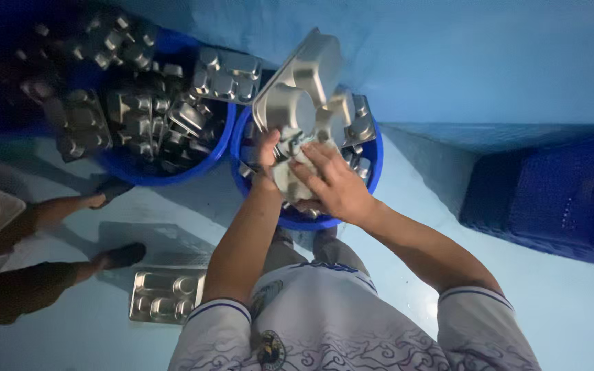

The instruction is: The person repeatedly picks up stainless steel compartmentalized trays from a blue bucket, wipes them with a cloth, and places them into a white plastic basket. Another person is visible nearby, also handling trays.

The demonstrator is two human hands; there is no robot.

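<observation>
Both hands | left fingers (267,148) gripping tray (300,86) | right fingers (314,165) pressing cloth (290,180)

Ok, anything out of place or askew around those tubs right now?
One metal compartment tray lies alone on the floor by another person's feet, apart from the rest. The left blue tub is heaped unevenly, trays tilted past its rim. The left hand holds a tray steeply tilted while the right hand presses a cloth to it.

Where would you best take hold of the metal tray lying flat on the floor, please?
Probably the steel tray's raised outer rim on its near long edge, coming from above: it lies flat on the floor, compartments up, and that edge looks free, away from the other person's feet.
</observation>
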